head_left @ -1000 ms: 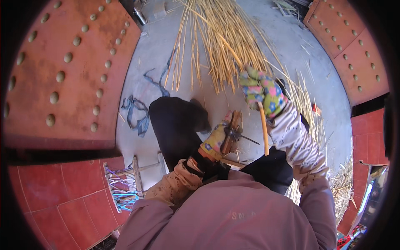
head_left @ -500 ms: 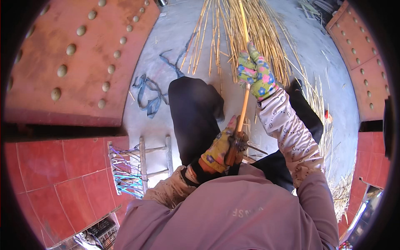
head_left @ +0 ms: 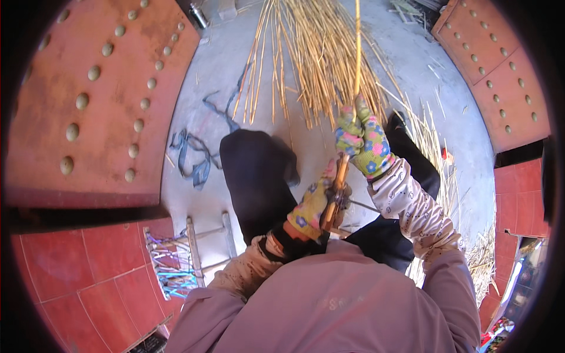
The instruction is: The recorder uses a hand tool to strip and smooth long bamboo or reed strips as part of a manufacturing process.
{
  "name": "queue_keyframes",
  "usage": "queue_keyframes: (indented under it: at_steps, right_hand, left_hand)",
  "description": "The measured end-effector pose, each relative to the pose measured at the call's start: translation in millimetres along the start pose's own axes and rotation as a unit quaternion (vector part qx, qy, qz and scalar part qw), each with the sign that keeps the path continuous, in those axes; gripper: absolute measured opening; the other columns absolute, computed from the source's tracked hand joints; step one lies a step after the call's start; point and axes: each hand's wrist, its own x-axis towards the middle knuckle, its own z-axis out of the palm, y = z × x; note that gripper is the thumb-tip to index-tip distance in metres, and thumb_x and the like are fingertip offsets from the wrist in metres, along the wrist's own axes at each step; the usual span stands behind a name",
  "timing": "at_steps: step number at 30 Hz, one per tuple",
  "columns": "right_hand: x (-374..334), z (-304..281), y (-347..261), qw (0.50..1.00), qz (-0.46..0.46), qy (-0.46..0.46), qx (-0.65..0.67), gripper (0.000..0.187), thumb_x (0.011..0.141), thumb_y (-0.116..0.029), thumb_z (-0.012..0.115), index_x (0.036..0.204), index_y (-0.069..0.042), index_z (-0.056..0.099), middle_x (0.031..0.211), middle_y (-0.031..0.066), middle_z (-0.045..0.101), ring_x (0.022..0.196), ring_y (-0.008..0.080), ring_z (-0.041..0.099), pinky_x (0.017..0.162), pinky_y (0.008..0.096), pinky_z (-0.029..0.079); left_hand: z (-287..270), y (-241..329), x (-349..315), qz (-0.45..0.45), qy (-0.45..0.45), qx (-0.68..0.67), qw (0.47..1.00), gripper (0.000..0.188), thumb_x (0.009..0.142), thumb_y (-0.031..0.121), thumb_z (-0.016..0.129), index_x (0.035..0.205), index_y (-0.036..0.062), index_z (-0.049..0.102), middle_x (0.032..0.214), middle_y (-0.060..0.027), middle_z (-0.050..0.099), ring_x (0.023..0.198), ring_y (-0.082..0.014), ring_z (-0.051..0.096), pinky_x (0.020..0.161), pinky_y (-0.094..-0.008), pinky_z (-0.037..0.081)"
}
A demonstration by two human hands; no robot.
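In a flowered glove, my right hand (head_left: 366,141) is closed around a long pale-yellow cane stalk (head_left: 357,53). The stalk runs from the far side down through my fist toward my lap. My left hand (head_left: 312,206), in a yellow patterned glove, is wrapped around a brown wooden tool (head_left: 335,206) at my lap. A thin dark metal rod (head_left: 364,206) sticks out from the tool to the right. The stalk's near end meets the tool; exactly how they join is hard to make out. My two hands are close together, the right one just beyond the left.
A fanned pile of cane stalks (head_left: 318,53) lies on the grey floor ahead. Blue-grey cloth strips (head_left: 197,159) lie to the left, near a small wooden stool frame (head_left: 193,247). Pale peelings (head_left: 479,265) are heaped at right. Studded orange doors (head_left: 106,106) stand at both sides.
My right hand has come down toward my left hand, sliding or drawing along with the cane stalk. The view has shifted a little, moving the surroundings left and the floor items downward.
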Motion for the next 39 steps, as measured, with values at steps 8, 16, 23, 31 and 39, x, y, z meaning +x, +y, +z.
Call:
queue_keyframes:
  at_steps: [8,16,23,31,39]
  right_hand:
    - [68,-15,-110,0.932,-0.228,0.196,-0.203,0.026,0.086,-0.029,0.042,0.081,-0.004,0.047,0.051,-0.0049,0.030,0.040,0.0070,0.028,0.035,0.0215,0.025]
    - [68,-7,-89,0.936,-0.203,0.243,-0.155,0.025,0.086,-0.028,0.043,0.075,-0.007,0.046,0.049,-0.0046,0.030,0.038,0.0069,0.027,0.034,0.0217,0.023]
    - [51,4,-98,0.910,-0.238,0.296,-0.162,0.026,0.085,-0.030,0.045,0.072,-0.007,0.046,0.048,-0.0036,0.033,0.037,0.0082,0.029,0.033,0.0216,0.023]
    - [33,-15,-106,0.925,-0.197,0.278,-0.166,0.027,0.087,-0.029,0.040,0.077,-0.005,0.049,0.048,-0.0040,0.032,0.037,0.0080,0.029,0.032,0.0230,0.024]
    - [45,-7,-149,0.883,-0.268,0.312,-0.225,0.028,0.087,-0.030,0.039,0.077,-0.006,0.049,0.049,-0.0045,0.032,0.036,0.0078,0.028,0.033,0.0228,0.024]
  left_hand:
    - [22,-20,12,-0.337,-0.013,-0.409,0.848,0.041,0.082,0.049,0.041,0.071,0.0102,0.046,0.052,0.0012,0.042,0.042,-0.0085,0.042,0.038,-0.0197,0.033]
    - [7,3,47,-0.304,0.025,-0.272,0.913,0.042,0.080,0.052,0.041,0.074,0.0112,0.048,0.050,0.0016,0.042,0.040,-0.0079,0.042,0.035,-0.0205,0.031]
    - [17,1,57,-0.253,0.008,-0.243,0.937,0.041,0.078,0.055,0.043,0.074,0.0149,0.047,0.049,0.0020,0.041,0.036,-0.0085,0.040,0.031,-0.0209,0.029]
    - [38,-5,37,-0.253,0.006,-0.265,0.930,0.038,0.081,0.049,0.043,0.072,0.0117,0.046,0.048,0.0023,0.040,0.038,-0.0080,0.040,0.032,-0.0197,0.029]
    - [56,-49,-4,-0.320,0.019,-0.347,0.881,0.037,0.079,0.045,0.049,0.076,0.0086,0.048,0.055,0.0023,0.042,0.042,-0.0083,0.042,0.036,-0.0215,0.032]
